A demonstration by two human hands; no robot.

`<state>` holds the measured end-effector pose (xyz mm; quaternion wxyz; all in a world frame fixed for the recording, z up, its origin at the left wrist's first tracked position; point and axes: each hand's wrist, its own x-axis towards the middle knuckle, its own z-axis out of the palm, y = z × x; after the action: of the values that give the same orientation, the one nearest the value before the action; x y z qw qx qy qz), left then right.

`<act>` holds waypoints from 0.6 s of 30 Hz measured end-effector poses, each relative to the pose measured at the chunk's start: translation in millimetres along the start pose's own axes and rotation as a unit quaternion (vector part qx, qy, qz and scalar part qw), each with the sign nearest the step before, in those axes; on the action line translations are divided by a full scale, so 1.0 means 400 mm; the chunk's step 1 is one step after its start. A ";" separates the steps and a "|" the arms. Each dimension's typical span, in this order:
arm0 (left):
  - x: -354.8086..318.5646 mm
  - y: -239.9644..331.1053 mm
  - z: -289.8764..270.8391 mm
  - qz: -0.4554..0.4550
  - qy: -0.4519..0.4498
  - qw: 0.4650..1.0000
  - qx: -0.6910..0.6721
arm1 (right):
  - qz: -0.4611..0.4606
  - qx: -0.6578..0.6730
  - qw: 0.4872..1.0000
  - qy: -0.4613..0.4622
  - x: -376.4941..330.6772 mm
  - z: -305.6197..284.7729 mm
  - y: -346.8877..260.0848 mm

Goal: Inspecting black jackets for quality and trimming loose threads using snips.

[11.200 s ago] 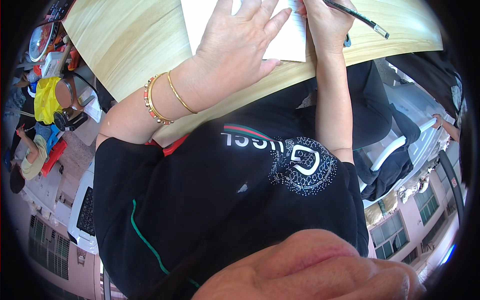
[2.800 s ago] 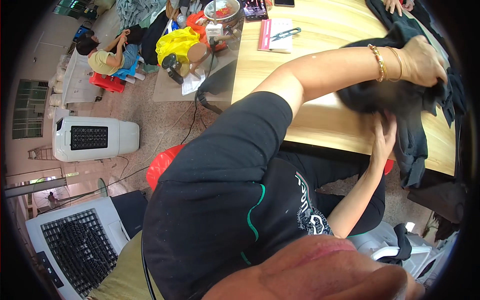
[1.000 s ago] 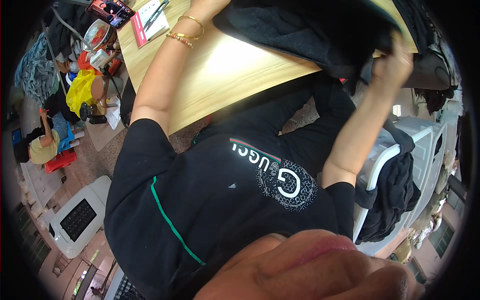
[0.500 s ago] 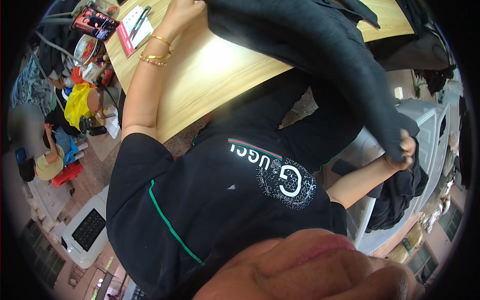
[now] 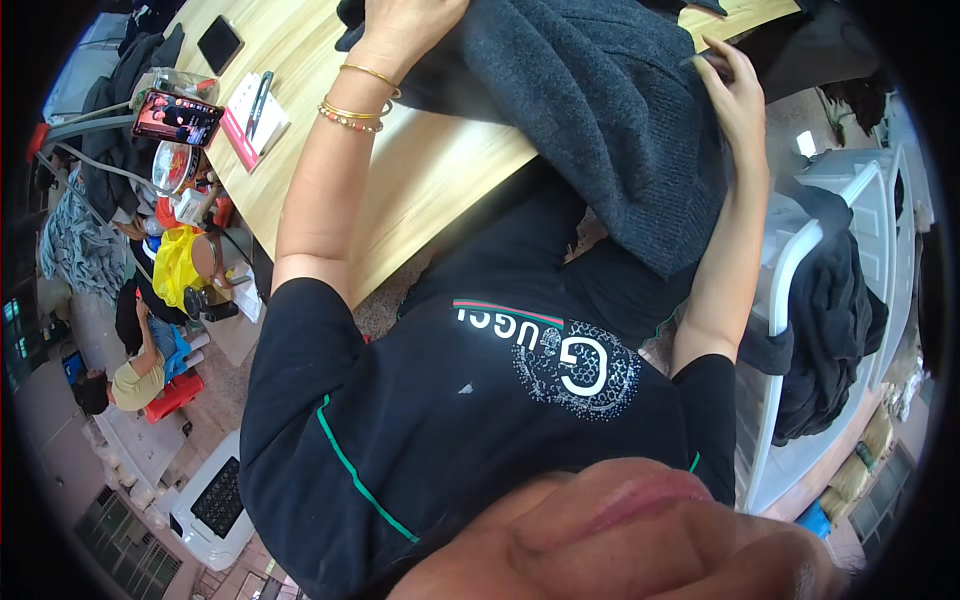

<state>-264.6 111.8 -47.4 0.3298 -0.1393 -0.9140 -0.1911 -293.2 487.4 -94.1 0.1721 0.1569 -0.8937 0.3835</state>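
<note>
A dark grey knit garment (image 5: 610, 130) with a ribbed edge lies partly on the wooden table (image 5: 400, 190) and hangs over its near edge toward my lap. At the top of the picture, my left hand (image 5: 415, 25) rests at the garment's left part; the frame edge cuts off its fingers. My right hand (image 5: 738, 90) is raised at the garment's right side, fingers bent. Its thumb and forefinger stand apart, the thumb close to the fabric edge. Whether cloth lies between them is hard to see.
A notepad (image 5: 240, 135) with a pen (image 5: 260, 105) and a black phone (image 5: 220, 45) lie at the table's left. Another phone (image 5: 178, 118) with a lit screen stands nearby. At right, a white plastic bin (image 5: 790, 270) holds dark clothes (image 5: 825, 340). Another person (image 5: 140, 375) sits far left.
My right hand has risen from the bin side to the garment's right edge. The garment, swung out to the right before, now drapes down. My left hand shows slightly further right.
</note>
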 end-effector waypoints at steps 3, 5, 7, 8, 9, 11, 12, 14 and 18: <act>-0.030 -0.067 0.030 -0.023 0.026 0.999 -0.002 | -0.066 -0.116 0.991 0.003 0.095 0.047 0.037; -0.048 -0.095 0.025 -0.087 -0.003 0.995 -0.043 | -0.128 -0.185 0.974 0.025 0.139 0.072 0.026; -0.056 -0.122 0.026 -0.152 -0.031 0.984 -0.085 | -0.183 -0.189 0.963 0.057 0.173 0.104 0.037; -0.054 -0.136 0.027 -0.167 -0.055 0.975 -0.137 | -0.124 -0.258 0.958 0.011 0.204 0.115 0.074; -0.050 -0.152 0.030 -0.181 -0.080 0.962 -0.189 | -0.063 -0.325 0.943 -0.035 0.228 0.125 0.112; -0.065 -0.191 0.033 -0.182 -0.095 0.945 -0.256 | -0.080 -0.350 0.933 -0.022 0.245 0.147 0.158; -0.070 -0.209 0.036 -0.189 -0.092 0.945 -0.252 | -0.078 -0.346 0.935 -0.030 0.254 0.147 0.174; -0.075 -0.231 0.039 -0.259 -0.107 0.892 -0.354 | -0.077 -0.299 0.951 -0.018 0.256 0.135 0.178; -0.068 -0.229 0.032 -0.314 -0.122 0.800 -0.496 | -0.114 -0.238 0.964 -0.041 0.264 0.102 0.197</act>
<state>-286.1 32.5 -98.0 0.0236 -0.0111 -0.7207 -0.6928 -427.7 493.4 -125.0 0.2098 0.2278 -0.9418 0.1308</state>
